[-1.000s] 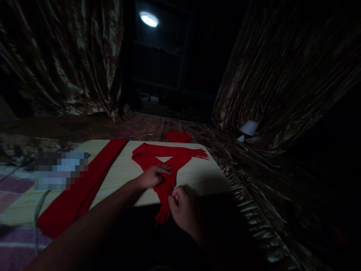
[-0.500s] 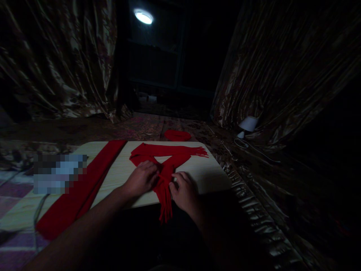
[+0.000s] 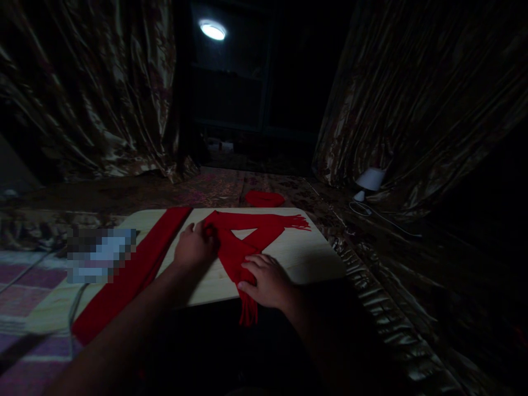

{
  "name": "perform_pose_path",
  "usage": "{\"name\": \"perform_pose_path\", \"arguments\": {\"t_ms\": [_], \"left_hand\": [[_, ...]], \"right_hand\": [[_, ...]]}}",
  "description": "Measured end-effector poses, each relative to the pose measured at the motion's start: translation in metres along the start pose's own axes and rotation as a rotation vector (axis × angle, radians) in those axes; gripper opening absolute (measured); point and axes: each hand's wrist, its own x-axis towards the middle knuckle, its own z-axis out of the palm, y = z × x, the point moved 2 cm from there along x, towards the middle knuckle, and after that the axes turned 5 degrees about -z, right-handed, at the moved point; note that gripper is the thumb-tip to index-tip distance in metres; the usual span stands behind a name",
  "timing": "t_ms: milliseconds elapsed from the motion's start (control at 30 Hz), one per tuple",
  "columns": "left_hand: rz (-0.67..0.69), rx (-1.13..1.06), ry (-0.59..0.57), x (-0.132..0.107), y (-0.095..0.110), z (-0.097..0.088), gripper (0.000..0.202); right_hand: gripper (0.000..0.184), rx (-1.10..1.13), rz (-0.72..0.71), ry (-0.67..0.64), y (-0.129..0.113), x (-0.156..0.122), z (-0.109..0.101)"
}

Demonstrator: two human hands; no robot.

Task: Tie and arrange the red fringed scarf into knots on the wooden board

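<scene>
A red fringed scarf (image 3: pixel 258 221) lies bent into a rough triangle on a light wooden board (image 3: pixel 307 258). One fringed end points to the right, while the other hangs over the board's near edge. At the scarf's left fold is my left hand (image 3: pixel 193 246), its fingers curled round the cloth and partly hidden. My right hand (image 3: pixel 267 279) rests on the scarf near the hanging fringe, fingers stretched out and palm down. A long folded red cloth (image 3: pixel 136 269) runs slantwise across the board's left side, beside my left forearm.
Behind the board sits another red cloth piece (image 3: pixel 264 198). A blurred-out rectangular object (image 3: pixel 103 256) and a grey cable (image 3: pixel 74 308) are at the left. To the right stands a small white lamp (image 3: pixel 370 180) with its cord. Dark curtains (image 3: pixel 124 110) hang at the back.
My left hand has moved left and away from me, from the scarf's crossing to its left fold. My right hand has flattened onto the scarf near the fringe. The view has shifted slightly.
</scene>
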Motion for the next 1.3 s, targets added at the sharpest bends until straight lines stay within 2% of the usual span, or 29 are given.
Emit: {"name": "perform_pose_path", "arguments": {"t_ms": [100, 233, 367, 533, 667, 700, 767, 867, 1100, 1167, 1300], "left_hand": [[-0.121, 0.001, -0.074, 0.031, -0.013, 0.008, 0.074], [-0.211, -0.036, -0.227, 0.066, -0.023, 0.017, 0.051], [-0.231, -0.123, -0.205, 0.086, -0.028, 0.02, 0.039], [-0.192, -0.104, -0.186, 0.092, -0.031, 0.026, 0.051], [0.047, 0.108, -0.222, 0.094, -0.024, 0.029, 0.069], [0.118, 0.148, -0.235, 0.095, -0.021, 0.029, 0.069], [0.175, 0.183, -0.275, 0.1, -0.014, 0.029, 0.062], [0.13, 0.151, -0.283, 0.11, -0.007, 0.03, 0.053], [0.091, -0.022, -0.034, 0.114, -0.005, 0.034, 0.057], [0.052, 0.014, -0.057, 0.111, -0.007, 0.036, 0.061], [-0.026, 0.111, -0.221, 0.11, -0.013, 0.04, 0.065]], "right_hand": [[0.053, -0.005, -0.012, 0.015, 0.001, 0.001, 0.001], [0.058, 0.013, -0.007, 0.027, 0.004, 0.0, 0.003], [0.062, 0.016, -0.002, 0.033, 0.004, -0.001, 0.004], [0.062, 0.032, 0.003, 0.023, 0.003, 0.0, 0.002], [0.061, 0.04, 0.002, 0.018, 0.004, 0.0, 0.001], [0.061, 0.041, 0.002, 0.015, 0.005, 0.0, 0.002], [0.061, 0.048, 0.004, 0.009, 0.005, 0.0, 0.002], [0.06, 0.072, 0.004, 0.005, 0.006, -0.001, 0.002], [0.061, 0.101, -0.03, -0.045, 0.007, -0.001, 0.002], [0.063, 0.102, -0.033, -0.071, 0.008, -0.001, 0.003], [0.07, 0.092, -0.02, -0.098, 0.009, 0.0, 0.004]]}}
